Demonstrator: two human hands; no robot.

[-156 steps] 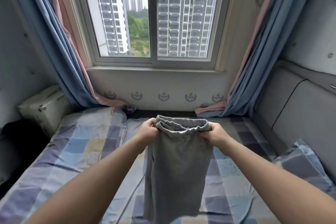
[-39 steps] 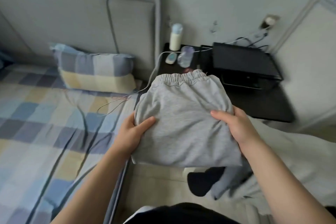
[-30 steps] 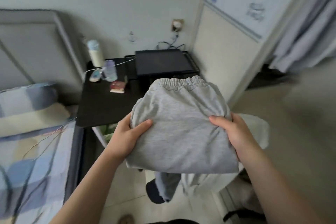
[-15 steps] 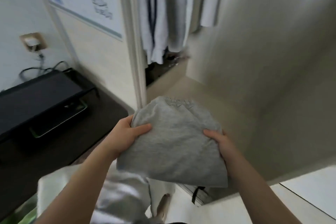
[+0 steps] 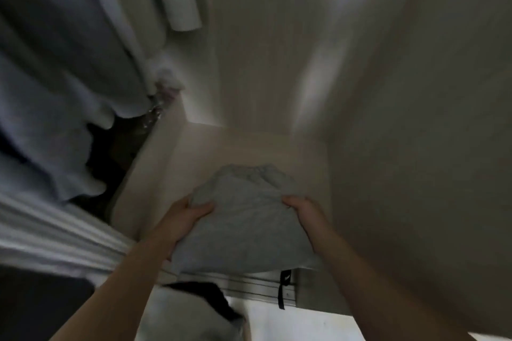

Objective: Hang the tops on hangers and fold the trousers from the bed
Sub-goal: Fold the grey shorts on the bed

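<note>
Folded grey trousers (image 5: 243, 219), elastic waistband away, pinched by left grip (image 5: 188, 216) and right grip (image 5: 304, 213).

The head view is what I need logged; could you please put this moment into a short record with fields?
item: folded grey trousers, waistband pointing away from the person
left side: left hand grips the trousers' left edge, thumb on top
right side: right hand grips the right edge
position: over the pale wardrobe shelf; contact with it cannot be told
nearby: hanging clothes to the left; black strap below the trousers' near edge
picture: motion-blurred
</note>
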